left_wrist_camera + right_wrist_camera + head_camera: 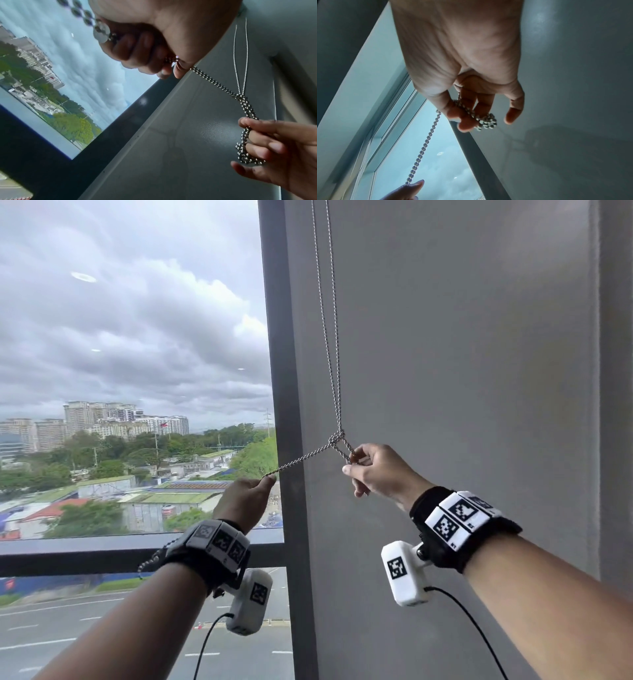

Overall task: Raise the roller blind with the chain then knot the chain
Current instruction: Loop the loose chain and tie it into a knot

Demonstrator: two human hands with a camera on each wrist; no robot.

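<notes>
A metal bead chain [331, 344] hangs in two strands down the grey wall beside the window and is crossed into a knot [336, 437]. From the knot one doubled length runs down-left to my left hand [251, 491], which pinches it in a fist. A short length runs right to my right hand [363, 467], whose fingers pinch it. In the left wrist view the knot [241, 97] sits between my left hand [171, 67] and the right hand [257, 142], whose fingers hold a bunched loop of chain. The right wrist view shows that bunched chain [485, 121] at my right fingertips. The blind itself is out of view.
A dark window frame post [282, 371] stands just left of the chain, with glass [130, 337] over a city view beyond. A horizontal frame bar [102, 553] crosses below my left wrist. The grey wall [462, 354] fills the right side.
</notes>
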